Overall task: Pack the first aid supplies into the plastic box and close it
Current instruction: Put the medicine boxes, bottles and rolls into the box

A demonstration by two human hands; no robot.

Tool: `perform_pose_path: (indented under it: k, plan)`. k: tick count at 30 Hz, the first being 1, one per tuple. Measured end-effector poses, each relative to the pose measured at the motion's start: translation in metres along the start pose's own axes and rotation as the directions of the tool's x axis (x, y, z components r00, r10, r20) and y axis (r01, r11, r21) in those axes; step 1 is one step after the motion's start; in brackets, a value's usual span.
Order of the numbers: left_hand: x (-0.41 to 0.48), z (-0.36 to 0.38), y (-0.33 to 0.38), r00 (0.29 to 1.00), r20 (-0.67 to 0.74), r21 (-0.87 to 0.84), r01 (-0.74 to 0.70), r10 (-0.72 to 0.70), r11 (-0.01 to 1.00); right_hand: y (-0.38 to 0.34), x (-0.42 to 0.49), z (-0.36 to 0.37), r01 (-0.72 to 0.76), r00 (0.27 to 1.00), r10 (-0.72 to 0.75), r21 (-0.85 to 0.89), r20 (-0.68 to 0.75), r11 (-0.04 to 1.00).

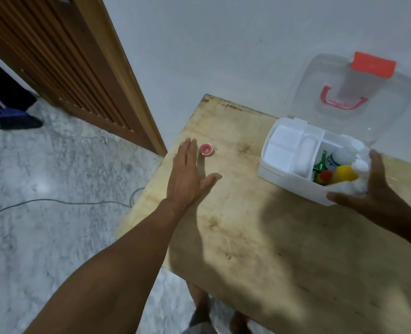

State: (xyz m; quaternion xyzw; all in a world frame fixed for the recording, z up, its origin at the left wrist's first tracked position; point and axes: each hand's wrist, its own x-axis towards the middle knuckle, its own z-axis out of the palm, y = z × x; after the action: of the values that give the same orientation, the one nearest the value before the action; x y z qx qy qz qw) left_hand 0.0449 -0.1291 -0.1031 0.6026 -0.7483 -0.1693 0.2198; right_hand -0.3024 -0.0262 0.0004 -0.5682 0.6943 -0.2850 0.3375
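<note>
A white plastic box (284,175) stands open on the wooden table (259,237), its clear lid (353,92) with a red handle and orange latch leaning against the wall. A white tray (284,150) fills its left half; bottles, one yellow (344,173), lie in its right half. My right hand (368,189) holds white cotton (358,169) over the box's right end. My left hand (190,174) is flat with fingers apart, just left of a small red-capped tape roll (207,149) on the table, fingertips close to it.
The table's left edge runs beside my left arm, with marble floor and a grey cable (55,202) below. A wooden louvred door (62,63) stands at the back left. Someone's dark-clad leg and slipper (16,119) show at far left. My feet are under the table's near edge.
</note>
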Motion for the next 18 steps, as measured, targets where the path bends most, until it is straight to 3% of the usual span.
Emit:
perform_pose_path:
  k: [6,10,18]
  plan:
    - [0.020,0.016,0.001,0.992,0.077,0.014,-0.100,0.098,0.995,-0.017,-0.005,0.005,-0.113,0.993,0.111,-0.058,-0.038,0.992]
    - [0.023,0.015,0.002,0.996,0.061,-0.209,-0.047,0.061,0.977,-0.008,-0.002,0.002,-0.175,0.984,0.172,-0.099,-0.039,0.980]
    - [0.040,0.013,0.003,0.994,0.106,-0.253,-0.002,0.030,0.968,-0.001,0.002,0.005,-0.156,0.987,0.151,-0.077,-0.062,0.985]
